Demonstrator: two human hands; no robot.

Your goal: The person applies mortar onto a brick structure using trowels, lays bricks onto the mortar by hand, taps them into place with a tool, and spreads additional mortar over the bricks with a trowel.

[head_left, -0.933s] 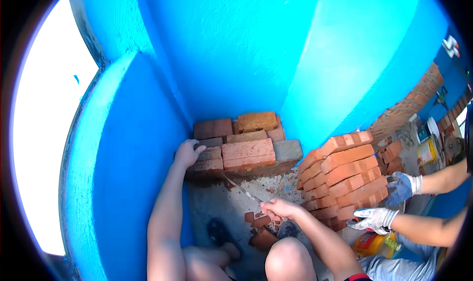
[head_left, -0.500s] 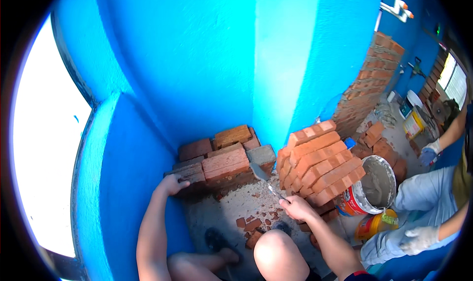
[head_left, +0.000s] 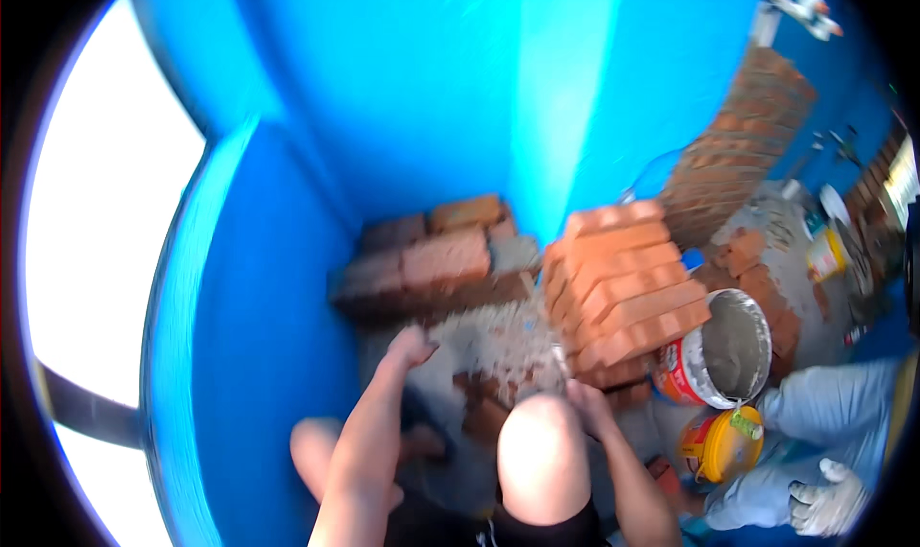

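My left hand (head_left: 412,346) hangs over the floor in front of a low brick wall (head_left: 383,298), off the bricks and smeared by motion, so its fingers are unclear. Beside my raised knee, my right hand (head_left: 588,405) is closed round the handle of a trowel (head_left: 560,357), whose blurred shaft points up toward the brick stack; its blade is hard to make out. A pinkish brick (head_left: 446,256) lies on the front of the low wall, with a greyish brick (head_left: 516,254) at its right end.
Right of my trowel stands a slanting stack of orange bricks (head_left: 628,293). Beyond it are a bucket of grey mortar (head_left: 733,350) and a yellow bucket (head_left: 728,443). A co-worker's gloved hand (head_left: 830,499) shows at lower right. Brick rubble (head_left: 487,418) litters the floor; a blue wall (head_left: 278,355) bounds the left.
My left hand has left the bricks at the wall's left end and come back toward me, rightward. My right hand and the trowel have lowered toward my knee. The view has shifted.
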